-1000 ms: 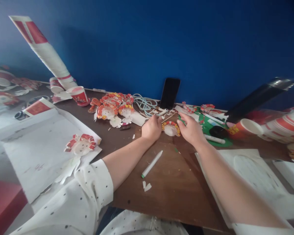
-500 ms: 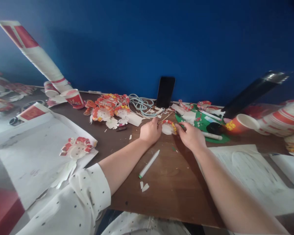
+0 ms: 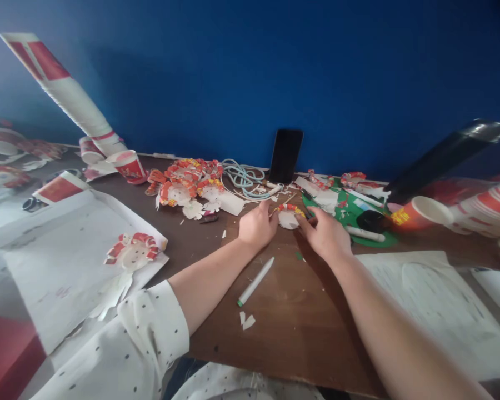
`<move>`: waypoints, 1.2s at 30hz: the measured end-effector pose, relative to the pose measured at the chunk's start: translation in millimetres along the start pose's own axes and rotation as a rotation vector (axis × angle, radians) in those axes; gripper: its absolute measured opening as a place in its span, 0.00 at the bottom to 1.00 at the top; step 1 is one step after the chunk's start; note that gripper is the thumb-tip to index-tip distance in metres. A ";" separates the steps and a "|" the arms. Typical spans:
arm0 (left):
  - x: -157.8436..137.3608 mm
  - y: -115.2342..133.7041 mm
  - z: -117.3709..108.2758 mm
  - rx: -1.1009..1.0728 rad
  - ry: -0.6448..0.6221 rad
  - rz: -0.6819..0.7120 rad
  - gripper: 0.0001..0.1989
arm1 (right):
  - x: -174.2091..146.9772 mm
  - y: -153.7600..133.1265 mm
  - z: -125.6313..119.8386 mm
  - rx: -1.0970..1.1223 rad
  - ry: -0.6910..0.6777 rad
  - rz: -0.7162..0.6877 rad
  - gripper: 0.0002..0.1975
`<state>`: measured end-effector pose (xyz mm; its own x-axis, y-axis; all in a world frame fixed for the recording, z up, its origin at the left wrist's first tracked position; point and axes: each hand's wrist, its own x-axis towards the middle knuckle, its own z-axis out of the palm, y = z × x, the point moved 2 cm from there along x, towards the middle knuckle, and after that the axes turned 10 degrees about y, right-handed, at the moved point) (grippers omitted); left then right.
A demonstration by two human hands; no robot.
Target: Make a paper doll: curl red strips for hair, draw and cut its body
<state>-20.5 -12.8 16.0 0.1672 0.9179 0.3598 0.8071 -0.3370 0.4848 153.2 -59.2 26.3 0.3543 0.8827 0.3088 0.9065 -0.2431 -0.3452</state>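
Note:
A small paper-cup cutout (image 3: 289,220), with a white round base and curled red-and-yellow strips along its top, is held just above the brown table between my hands. My left hand (image 3: 256,225) is closed at its left edge, thumb and fingertips together. On the other side my right hand (image 3: 327,230) pinches the right edge; a small dark thing shows by those fingers, too small to name. A thin brown stick (image 3: 290,197) lies just beyond the cutout. Closer to me are a white marker with a green end (image 3: 256,281) and white paper scraps (image 3: 247,321).
Several similar cutouts (image 3: 187,186) are heaped at the back left, beside a coiled pale-blue cable (image 3: 244,176). A phone (image 3: 286,155) leans on the blue wall. Paper cups (image 3: 423,215), green paper (image 3: 345,205) and sheets (image 3: 425,300) lie right; stacked cups (image 3: 79,111) lean left.
The stick by my left fingers is now apart from them, on the table. My left hand has come closer to the cutout. The view has shifted slightly.

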 end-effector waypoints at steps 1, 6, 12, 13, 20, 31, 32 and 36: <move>-1.4 1.9 -3.1 0.012 0.044 0.040 0.17 | -1.3 -1.2 -5.4 -0.022 0.055 -0.025 0.26; -15.9 18.0 -3.9 0.150 -0.070 0.378 0.18 | -17.0 -20.3 -21.4 -0.198 -0.096 -0.211 0.20; -21.6 22.5 6.5 0.303 -0.241 0.443 0.19 | -33.0 -37.6 -8.6 -0.356 -0.278 -0.328 0.25; -21.1 23.2 6.5 0.303 -0.252 0.453 0.18 | -33.5 -37.9 -5.8 -0.371 -0.298 -0.325 0.25; -18.7 30.2 3.7 0.325 -0.340 0.471 0.15 | -32.2 -39.1 2.9 -0.427 -0.364 -0.346 0.24; -21.3 28.8 5.9 0.306 -0.317 0.447 0.15 | -27.8 -33.4 7.7 -0.366 -0.319 -0.264 0.26; -21.8 29.2 5.8 0.304 -0.316 0.448 0.16 | -26.3 -32.9 7.8 -0.358 -0.318 -0.268 0.26; -22.7 30.5 5.6 0.312 -0.304 0.407 0.22 | -22.9 -32.6 7.1 -0.337 -0.343 -0.271 0.26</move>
<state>3.5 -42.8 18.1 0.6157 0.7620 0.2005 0.7645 -0.6394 0.0824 113.8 -68.6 24.2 0.0541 0.9983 0.0215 0.9981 -0.0547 0.0267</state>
